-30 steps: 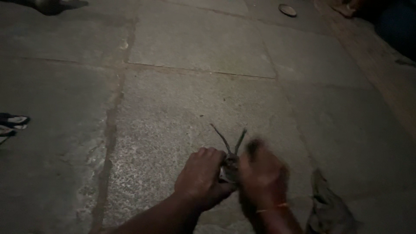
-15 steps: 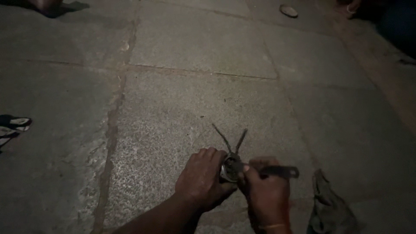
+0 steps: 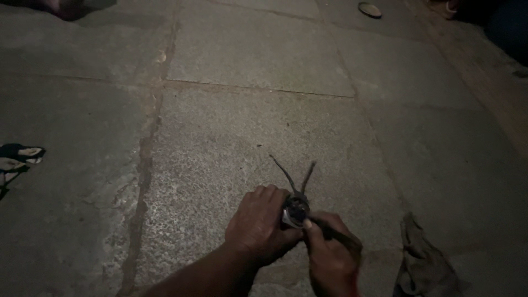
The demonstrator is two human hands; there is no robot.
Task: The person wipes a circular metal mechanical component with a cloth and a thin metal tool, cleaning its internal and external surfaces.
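Near the lower edge of the stone floor [image 3: 231, 137], a small round metal part [image 3: 296, 209] with two thin prongs [image 3: 297, 176] rising from it in a V is held low over the paving, between both hands. It is gripped from the left by the left hand [image 3: 258, 225], whose fingers are curled around its side, so that this hand is closed on the part. The right hand [image 3: 333, 253] is pressed in from the right, with the thumb tip set against the part's face and the fingers folded over a dark, slim tool [image 3: 335, 234]; the tool is mostly hidden, so its kind cannot be told. Just right of the right hand, by the floor's lower right corner, a crumpled dark rag [image 3: 423, 264] is laid flat. At the left edge a sandal [image 3: 19, 157] is seen, and near the top edge, well apart from the hands, a small round disc [image 3: 369, 9] is lying.
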